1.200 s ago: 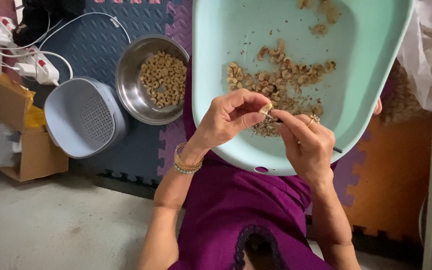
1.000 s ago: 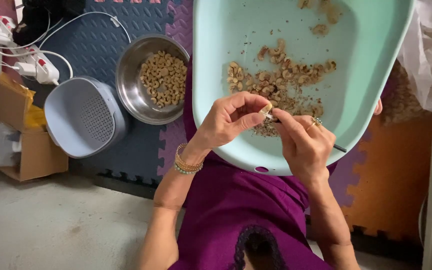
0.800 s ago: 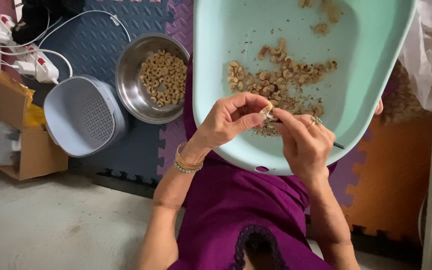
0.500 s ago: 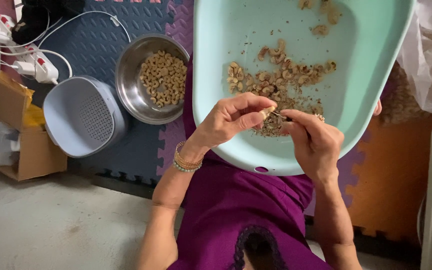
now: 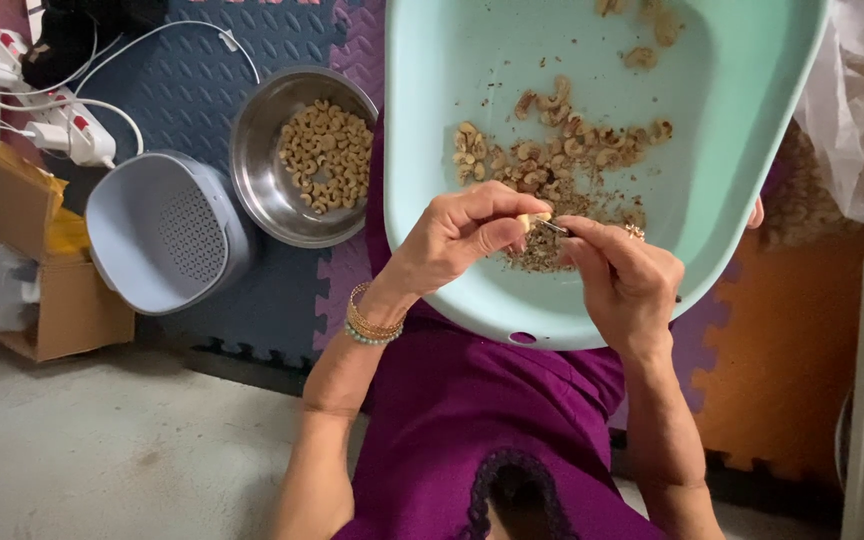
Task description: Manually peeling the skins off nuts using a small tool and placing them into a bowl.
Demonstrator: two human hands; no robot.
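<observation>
My left hand (image 5: 457,240) pinches a single pale cashew kernel (image 5: 529,219) between thumb and forefinger, held just above the near part of the mint-green plastic basin (image 5: 732,130) on my lap. My right hand (image 5: 627,285) is closed around a thin metal pick (image 5: 555,227), whose tip touches the kernel; most of the tool is hidden in my fist. A ring sits on one finger of that hand, and beaded and gold bangles (image 5: 370,325) circle my left wrist.

Right under my fingers lies a small heap of brown skin scraps (image 5: 542,256), and beyond it a loose scatter of unpeeled cashews (image 5: 562,150) runs across the basin floor, with a few more near the far edge.

To my left, on the foam puzzle mat (image 5: 212,90), a steel bowl (image 5: 257,170) holds cleaned cashews. Beside it rests a grey plastic colander (image 5: 167,235), then a cardboard box (image 5: 47,290), with a white power strip (image 5: 82,135) and cables further back.
</observation>
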